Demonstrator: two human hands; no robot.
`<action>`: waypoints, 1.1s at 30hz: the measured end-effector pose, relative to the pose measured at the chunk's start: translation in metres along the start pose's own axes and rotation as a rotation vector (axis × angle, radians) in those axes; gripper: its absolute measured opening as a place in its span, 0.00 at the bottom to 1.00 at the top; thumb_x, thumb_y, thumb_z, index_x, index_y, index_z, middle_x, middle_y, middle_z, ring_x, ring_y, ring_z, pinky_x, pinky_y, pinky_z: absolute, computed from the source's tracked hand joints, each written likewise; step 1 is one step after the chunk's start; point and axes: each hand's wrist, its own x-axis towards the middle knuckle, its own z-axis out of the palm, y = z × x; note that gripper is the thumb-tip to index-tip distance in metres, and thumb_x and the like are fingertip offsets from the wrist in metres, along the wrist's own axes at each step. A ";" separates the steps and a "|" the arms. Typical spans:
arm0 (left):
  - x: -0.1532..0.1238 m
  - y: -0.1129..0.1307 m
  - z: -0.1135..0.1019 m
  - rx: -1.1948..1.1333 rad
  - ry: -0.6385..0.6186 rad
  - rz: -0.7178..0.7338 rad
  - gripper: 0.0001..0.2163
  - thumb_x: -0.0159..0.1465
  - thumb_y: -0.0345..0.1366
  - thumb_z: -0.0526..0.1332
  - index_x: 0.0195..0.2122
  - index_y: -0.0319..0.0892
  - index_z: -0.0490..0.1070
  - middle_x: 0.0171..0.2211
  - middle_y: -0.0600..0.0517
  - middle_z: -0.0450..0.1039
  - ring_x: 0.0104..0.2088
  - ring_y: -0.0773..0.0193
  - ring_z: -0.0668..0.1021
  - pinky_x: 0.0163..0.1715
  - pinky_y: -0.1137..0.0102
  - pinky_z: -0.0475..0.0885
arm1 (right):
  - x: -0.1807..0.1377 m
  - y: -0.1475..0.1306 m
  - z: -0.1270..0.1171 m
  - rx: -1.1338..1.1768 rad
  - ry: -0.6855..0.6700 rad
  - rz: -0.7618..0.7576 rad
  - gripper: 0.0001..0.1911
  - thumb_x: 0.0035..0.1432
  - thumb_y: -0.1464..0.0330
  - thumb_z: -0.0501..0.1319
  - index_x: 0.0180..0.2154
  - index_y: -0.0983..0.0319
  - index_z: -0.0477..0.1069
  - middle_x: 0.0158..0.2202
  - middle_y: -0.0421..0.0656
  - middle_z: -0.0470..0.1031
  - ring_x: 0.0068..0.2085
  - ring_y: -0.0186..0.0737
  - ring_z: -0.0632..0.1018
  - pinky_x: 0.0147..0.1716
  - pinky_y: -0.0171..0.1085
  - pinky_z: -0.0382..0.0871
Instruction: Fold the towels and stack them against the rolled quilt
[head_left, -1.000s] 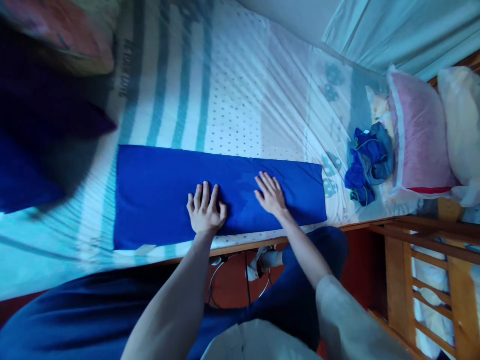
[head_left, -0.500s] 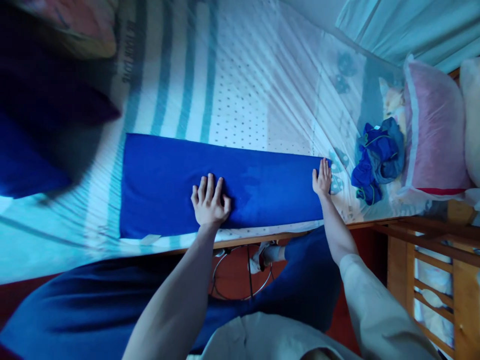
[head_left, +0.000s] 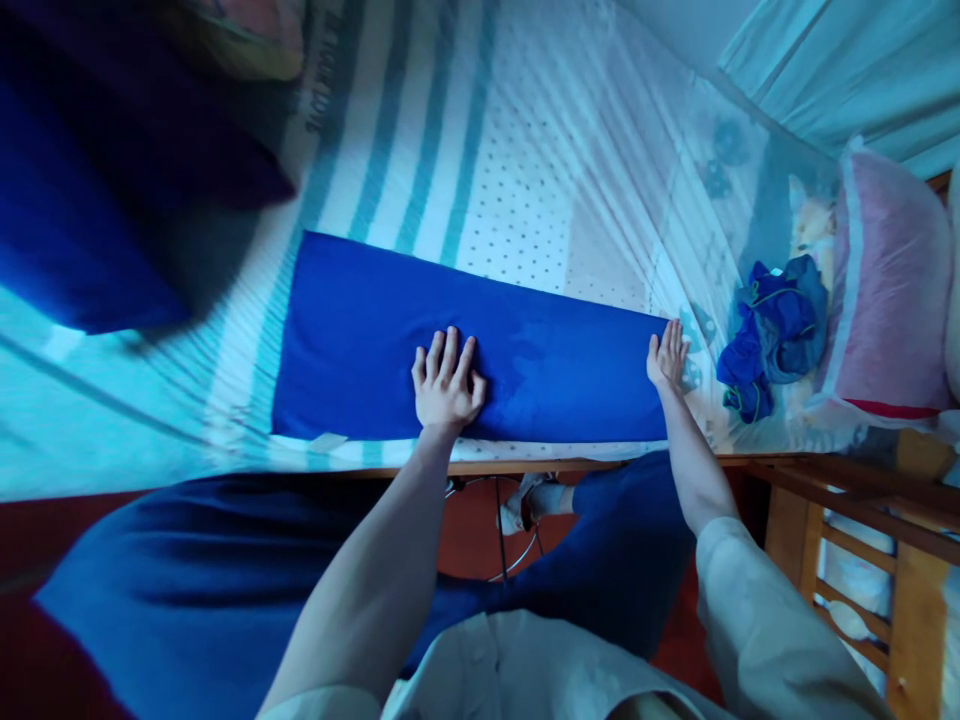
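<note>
A long folded piece of blue cloth [head_left: 360, 340] lies flat along the near edge of the bed, narrowing toward its right end. It looks like a folded pair of trousers, though I cannot be sure. A small pale label shows at its lower left edge. My left hand [head_left: 448, 385] presses on the middle of the cloth, palm down with fingers spread. At the narrow right end rests my right hand [head_left: 667, 358], its fingers stretched out over the end edge. Neither hand grips anything.
A crumpled blue and grey garment [head_left: 776, 325] lies right of the cloth, before a pink pillow [head_left: 892, 285]. Dark blue fabric [head_left: 97, 230] is at the left on the patterned bed sheet [head_left: 525, 170]. A wooden rail [head_left: 862, 500] stands at the lower right.
The view has shifted, so the cloth appears further right and more slanted. Both hands stay at about the same places on the cloth.
</note>
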 end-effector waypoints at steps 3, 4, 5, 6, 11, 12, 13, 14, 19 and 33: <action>0.000 -0.001 0.000 0.013 -0.004 0.007 0.31 0.63 0.41 0.57 0.69 0.46 0.62 0.73 0.48 0.52 0.73 0.48 0.53 0.73 0.49 0.39 | 0.003 -0.021 -0.009 0.019 0.041 -0.032 0.31 0.72 0.64 0.39 0.70 0.72 0.52 0.72 0.61 0.53 0.73 0.53 0.53 0.69 0.65 0.45; 0.000 -0.001 -0.001 0.016 -0.007 0.008 0.31 0.64 0.41 0.56 0.69 0.46 0.62 0.73 0.48 0.52 0.73 0.48 0.53 0.73 0.49 0.39 | 0.005 -0.033 -0.013 0.040 0.046 -0.084 0.31 0.72 0.65 0.40 0.69 0.72 0.55 0.71 0.60 0.55 0.73 0.52 0.54 0.69 0.64 0.45; 0.000 0.000 -0.001 0.016 -0.009 0.008 0.31 0.64 0.41 0.56 0.69 0.45 0.62 0.73 0.48 0.52 0.73 0.48 0.52 0.73 0.49 0.39 | 0.008 -0.048 -0.016 0.070 0.039 -0.156 0.29 0.72 0.66 0.41 0.68 0.71 0.57 0.70 0.59 0.58 0.72 0.51 0.56 0.70 0.62 0.47; 0.001 0.000 -0.002 0.016 -0.013 0.005 0.31 0.64 0.41 0.56 0.69 0.45 0.62 0.73 0.48 0.52 0.74 0.48 0.52 0.73 0.48 0.39 | 0.013 -0.065 -0.019 0.108 0.014 -0.245 0.28 0.72 0.66 0.43 0.67 0.68 0.61 0.69 0.57 0.62 0.71 0.50 0.59 0.70 0.59 0.50; 0.002 0.004 -0.004 0.003 -0.015 -0.019 0.30 0.63 0.41 0.57 0.68 0.44 0.63 0.73 0.47 0.53 0.73 0.47 0.53 0.73 0.48 0.39 | 0.050 -0.164 -0.028 0.320 -0.230 -0.546 0.20 0.70 0.62 0.54 0.56 0.63 0.75 0.54 0.52 0.77 0.59 0.49 0.74 0.64 0.51 0.65; 0.002 0.005 -0.005 -0.002 -0.016 -0.023 0.30 0.63 0.41 0.57 0.68 0.44 0.63 0.73 0.47 0.53 0.73 0.47 0.53 0.73 0.48 0.39 | 0.059 -0.181 -0.029 0.350 -0.296 -0.564 0.19 0.69 0.61 0.56 0.55 0.64 0.76 0.52 0.52 0.78 0.57 0.48 0.75 0.61 0.49 0.68; 0.002 0.005 -0.005 -0.005 -0.017 -0.027 0.30 0.63 0.41 0.58 0.68 0.44 0.64 0.73 0.47 0.54 0.73 0.47 0.53 0.72 0.48 0.40 | 0.069 -0.195 -0.031 0.373 -0.369 -0.573 0.19 0.68 0.60 0.59 0.53 0.65 0.77 0.49 0.52 0.79 0.54 0.47 0.77 0.59 0.47 0.70; 0.002 0.006 -0.005 -0.007 -0.017 -0.030 0.30 0.63 0.41 0.58 0.68 0.44 0.64 0.73 0.47 0.54 0.73 0.47 0.53 0.72 0.48 0.40 | 0.078 -0.207 -0.032 0.387 -0.446 -0.575 0.19 0.66 0.60 0.62 0.51 0.66 0.77 0.47 0.51 0.80 0.51 0.45 0.79 0.56 0.45 0.72; 0.002 0.004 -0.004 -0.007 -0.020 -0.024 0.30 0.64 0.42 0.57 0.68 0.45 0.63 0.73 0.47 0.53 0.73 0.46 0.52 0.72 0.47 0.39 | 0.119 -0.239 -0.031 0.380 -0.733 -0.579 0.22 0.54 0.55 0.72 0.41 0.68 0.80 0.38 0.46 0.82 0.42 0.38 0.81 0.48 0.35 0.73; -0.002 0.008 -0.009 0.046 -0.081 -0.039 0.30 0.66 0.42 0.55 0.70 0.42 0.59 0.74 0.46 0.48 0.74 0.46 0.48 0.72 0.46 0.35 | 0.128 -0.253 -0.024 0.254 -0.902 -0.436 0.19 0.59 0.65 0.71 0.49 0.72 0.79 0.42 0.40 0.80 0.51 0.46 0.80 0.56 0.48 0.70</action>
